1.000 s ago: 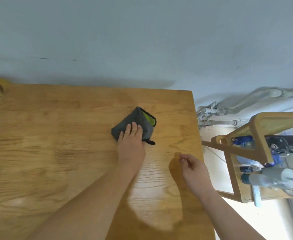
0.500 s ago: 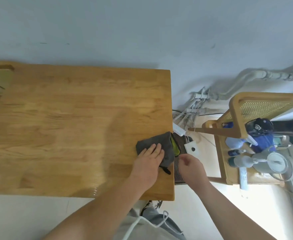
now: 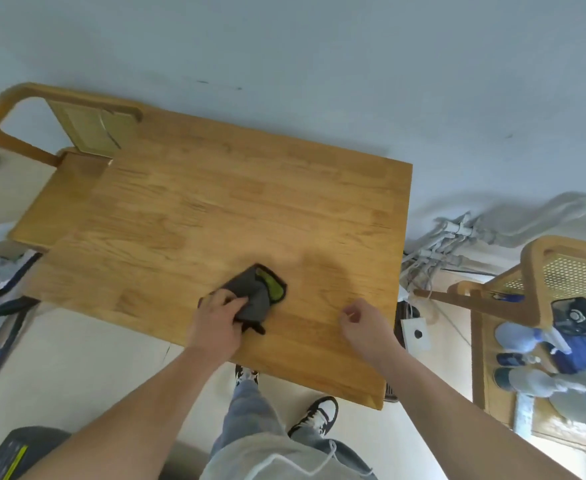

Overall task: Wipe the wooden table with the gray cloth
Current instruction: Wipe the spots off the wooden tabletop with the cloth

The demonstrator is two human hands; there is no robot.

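Observation:
The gray cloth, bunched up with a green lining showing at its right end, lies on the wooden table close to the near edge. My left hand rests on the cloth's left part, its fingers curled into the fabric and gripping it. My right hand hovers over the table to the right of the cloth, apart from it, its fingers loosely curled and holding nothing.
A wooden chair stands at the table's far left corner. A rattan shelf with bottles is on the right, with pipes and cables on the wall behind it. My legs and shoes are below the near table edge.
The cloth and my left hand have moved from the table's right edge leftward, toward the middle of the near edge. The fingers, flat before, now curl into the cloth. The view has pulled back.

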